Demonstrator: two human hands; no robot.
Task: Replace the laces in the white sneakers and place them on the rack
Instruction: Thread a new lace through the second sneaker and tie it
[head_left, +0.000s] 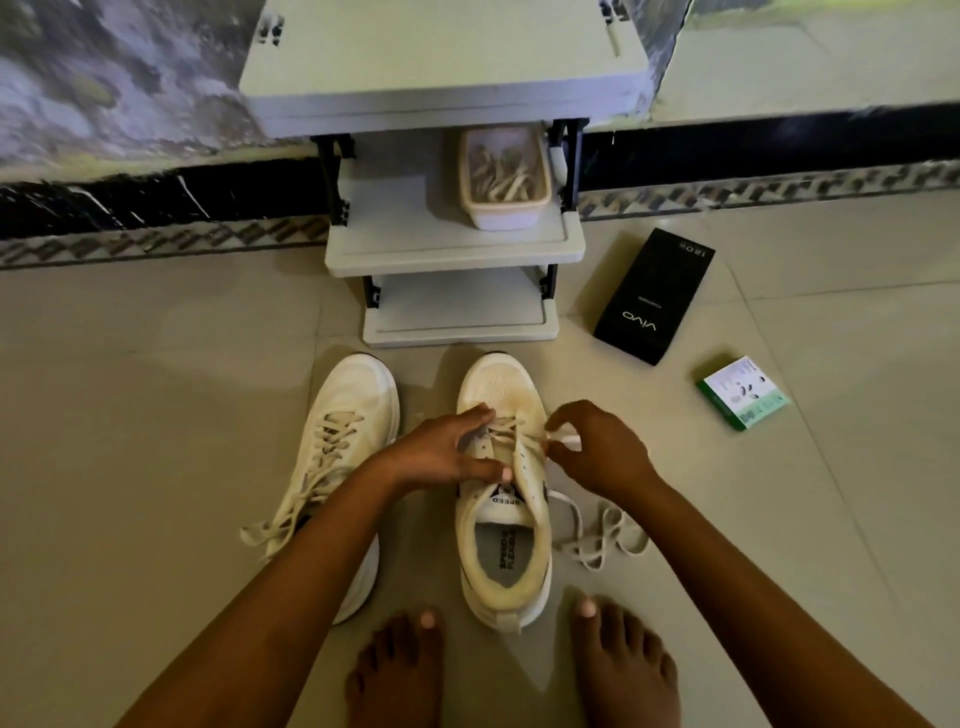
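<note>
Two bare feet (514, 670) are resting on the pale tiled floor (156, 415) just below the hands, with the heel of the right-hand white mesh sneaker (503, 525) sitting between them. Over that sneaker's eyelets, the left hand (441, 452) is gripping the upper, fingers curled over the lacing and thumb pressing the tongue edge. The right hand (597, 452) is pinching a cream flat lace (563, 439) at the sneaker's side; the lace's loose length is trailing on the floor under the right wrist. Just left of the left forearm, the second white sneaker (343, 441) is lying fully laced, its ends untied. Beyond both hands, a grey plastic shoe rack (452, 249) is standing against the wall, and a pale plastic tub of laces (504, 179) is sitting on its middle shelf. Beyond the right hand, a black phone box (654, 296) and a small green-and-white carton (743, 392) are lying on the floor
</note>
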